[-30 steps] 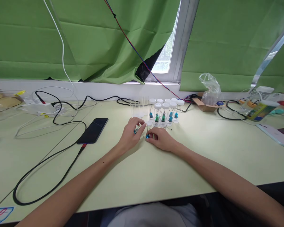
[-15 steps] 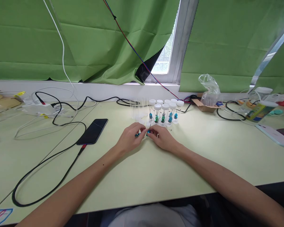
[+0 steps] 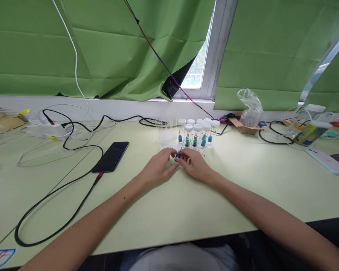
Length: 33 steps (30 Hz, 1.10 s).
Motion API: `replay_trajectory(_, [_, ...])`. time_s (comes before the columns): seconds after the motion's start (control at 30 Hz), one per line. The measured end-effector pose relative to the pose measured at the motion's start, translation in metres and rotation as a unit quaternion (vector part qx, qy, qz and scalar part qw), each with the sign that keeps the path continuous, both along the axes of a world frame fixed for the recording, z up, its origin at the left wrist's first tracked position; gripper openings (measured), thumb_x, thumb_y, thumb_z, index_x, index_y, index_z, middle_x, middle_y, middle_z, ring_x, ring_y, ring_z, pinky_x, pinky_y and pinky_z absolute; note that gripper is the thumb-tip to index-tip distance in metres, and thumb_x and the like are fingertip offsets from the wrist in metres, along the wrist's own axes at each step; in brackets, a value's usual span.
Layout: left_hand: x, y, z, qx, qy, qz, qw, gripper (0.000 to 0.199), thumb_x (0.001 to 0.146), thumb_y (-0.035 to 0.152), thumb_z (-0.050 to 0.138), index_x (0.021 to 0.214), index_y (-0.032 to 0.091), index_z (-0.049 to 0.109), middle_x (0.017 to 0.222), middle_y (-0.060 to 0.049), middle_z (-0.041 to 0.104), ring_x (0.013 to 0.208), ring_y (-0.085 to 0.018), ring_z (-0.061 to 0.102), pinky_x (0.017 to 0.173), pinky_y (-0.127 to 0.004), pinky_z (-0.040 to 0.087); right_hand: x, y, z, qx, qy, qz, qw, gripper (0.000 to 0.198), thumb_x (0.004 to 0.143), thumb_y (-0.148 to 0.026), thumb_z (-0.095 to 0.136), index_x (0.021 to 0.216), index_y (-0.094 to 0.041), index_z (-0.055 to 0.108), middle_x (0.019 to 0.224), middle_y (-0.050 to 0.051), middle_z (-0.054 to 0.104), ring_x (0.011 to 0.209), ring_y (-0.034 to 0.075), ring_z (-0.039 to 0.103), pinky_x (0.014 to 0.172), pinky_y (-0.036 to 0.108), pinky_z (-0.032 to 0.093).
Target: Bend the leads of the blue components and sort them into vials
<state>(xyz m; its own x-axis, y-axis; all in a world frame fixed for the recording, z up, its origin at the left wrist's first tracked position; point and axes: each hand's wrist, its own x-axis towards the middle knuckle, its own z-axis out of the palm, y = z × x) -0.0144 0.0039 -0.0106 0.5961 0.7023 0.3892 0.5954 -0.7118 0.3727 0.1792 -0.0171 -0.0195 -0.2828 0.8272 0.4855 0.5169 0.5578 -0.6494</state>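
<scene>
My right hand point(image 3: 196, 162) pinches a small blue part point(image 3: 177, 157) with a thin dark stem or wire rising from it. My left hand point(image 3: 159, 164) curves around the same part from the other side, its thumb and forefinger tips at the part's edges. Just beyond my fingers stand several clear tubes with white caps point(image 3: 197, 128). Inside them are blue and green pieces point(image 3: 194, 141) on thin stems. To their left stand clear tubes without visible caps point(image 3: 166, 131). The exact kind of the blue part is too small to make out.
A black phone point(image 3: 110, 157) with a looping black cable point(image 3: 53, 194) lies left on the pale table point(image 3: 164, 218). Farther right are a cardboard box point(image 3: 244, 128) with a plastic bag, a labelled canister point(image 3: 312, 132) and a light phone point(image 3: 326, 162). Cables run along the back wall.
My left hand's fingers have spread and come around the blue part at my right fingertips. The blue piece seen earlier in my left hand no longer shows there. My right hand has barely moved.
</scene>
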Motion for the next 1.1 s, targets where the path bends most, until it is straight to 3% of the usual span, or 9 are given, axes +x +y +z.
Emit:
replay_trajectory(0.27, [0.0023,-0.0017,-0.0012,0.04,-0.001,-0.01,0.999,0.02,0.093,0.028,0.05,0.112,0.023,0.053,0.107,-0.005,0.064,0.093,-0.02,0.063,0.074,-0.032,0.05,-0.002,-0.0034,0.0013,-0.04,0.025,0.006,0.999,0.01,0.089,-0.027,0.059,0.085,-0.018,0.06,0.076,0.001,0.059,0.065,0.013,0.052,0.06,0.027,0.042])
replay_trajectory(0.7, [-0.0001,-0.0007,0.003,0.087,0.054,-0.054,0.993,0.021,0.098,0.035,0.046,0.111,0.021,0.055,0.102,-0.006,0.062,0.091,-0.02,0.061,0.07,-0.031,0.047,0.0003,0.0,-0.0006,-0.181,0.126,0.067,0.973,0.022,0.085,-0.039,0.065,0.089,-0.017,0.065,0.074,0.0,0.061,0.062,0.013,0.055,0.057,0.027,0.043])
replay_trajectory(0.97, [-0.0045,0.0038,0.0011,0.139,0.066,-0.075,0.985,0.016,0.096,0.028,0.048,0.109,0.021,0.056,0.097,-0.006,0.062,0.085,-0.019,0.061,0.065,-0.028,0.046,0.0,-0.001,0.0032,-0.189,0.119,0.073,0.972,0.027,0.083,-0.044,0.067,0.085,-0.017,0.065,0.066,-0.003,0.053,0.057,0.011,0.048,0.054,0.025,0.039])
replay_trajectory(1.1, [-0.0065,0.0049,0.0054,0.159,0.047,-0.054,0.985,0.014,0.095,0.027,0.049,0.105,0.02,0.056,0.095,-0.006,0.064,0.082,-0.018,0.062,0.065,-0.029,0.046,-0.0007,-0.002,0.0049,-0.18,0.13,0.076,0.972,0.03,0.082,-0.045,0.069,0.094,-0.018,0.065,0.066,-0.004,0.051,0.056,0.011,0.049,0.055,0.026,0.041])
